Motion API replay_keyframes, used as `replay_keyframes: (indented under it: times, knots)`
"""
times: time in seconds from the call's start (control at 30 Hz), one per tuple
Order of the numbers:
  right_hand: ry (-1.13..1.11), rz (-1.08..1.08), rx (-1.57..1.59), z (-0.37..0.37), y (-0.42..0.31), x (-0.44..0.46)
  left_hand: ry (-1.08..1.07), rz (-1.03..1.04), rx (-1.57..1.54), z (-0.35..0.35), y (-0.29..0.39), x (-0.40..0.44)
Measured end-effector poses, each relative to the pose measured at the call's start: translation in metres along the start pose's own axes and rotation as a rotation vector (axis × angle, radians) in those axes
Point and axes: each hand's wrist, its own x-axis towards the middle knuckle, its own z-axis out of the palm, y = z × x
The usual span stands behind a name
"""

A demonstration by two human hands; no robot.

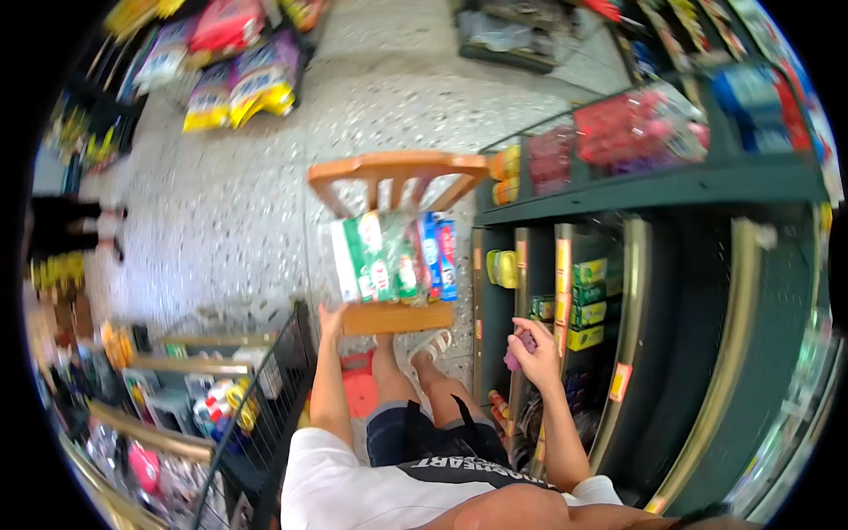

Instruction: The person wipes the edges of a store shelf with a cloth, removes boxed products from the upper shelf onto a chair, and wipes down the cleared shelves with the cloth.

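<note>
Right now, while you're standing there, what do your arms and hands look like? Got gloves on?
No gloves: my left hand and right hand are both bare. Short white T-shirt sleeves cover only my upper arms. Any rings would be too small and blurry to tell.

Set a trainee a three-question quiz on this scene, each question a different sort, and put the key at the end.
1. Fill in: the ____ holds the purple item.
2. Pick one: the packs lie on which part of the chair? A) backrest B) seat C) a leg
3. True or false: the left hand is beside the chair.

Key: 1. right hand; 2. B; 3. true.
</note>
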Motion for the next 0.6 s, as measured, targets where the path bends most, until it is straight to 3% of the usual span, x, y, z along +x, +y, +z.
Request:
replay_keyframes:
  times: [0.13,0.2,0.23,0.3,0.33,0.37,0.47,0.57,0.6]
  knots:
    - [0.097,0.016,0.087,-0.026,-0.005,-0.014,0.373,0.437,0.443,0.005,0.032,-0.017]
    - [0.199,-0.003,0.092,-0.043,-0.013,-0.020,0.366,0.635,0.367,0.029,0.095,-0.053]
    - [0.257,-0.015,0.100,-0.054,-0.018,-0.020,0.267,0.672,0.296,0.044,0.134,-0.078]
    - [0.400,-0.003,0.198,-0.077,-0.025,-0.032,-0.014,1.111,0.064,0.110,0.227,-0.130]
    - [0.447,-0.006,0.173,-0.086,-0.027,-0.035,-0.039,1.259,0.234,0.125,0.274,-0.177]
    - [0.509,-0.006,0.195,-0.097,-0.032,-0.041,-0.126,1.281,0.204,0.146,0.315,-0.226]
    - [0.679,-0.026,0.271,-0.124,-0.032,-0.059,-0.358,1.665,0.094,0.215,0.402,-0.327]
    - [0.798,-0.012,0.327,-0.151,-0.033,-0.086,-0.593,1.743,0.051,0.269,0.467,-0.438]
    - [0.828,0.012,0.330,-0.159,-0.033,-0.097,-0.555,1.891,0.047,0.297,0.486,-0.454]
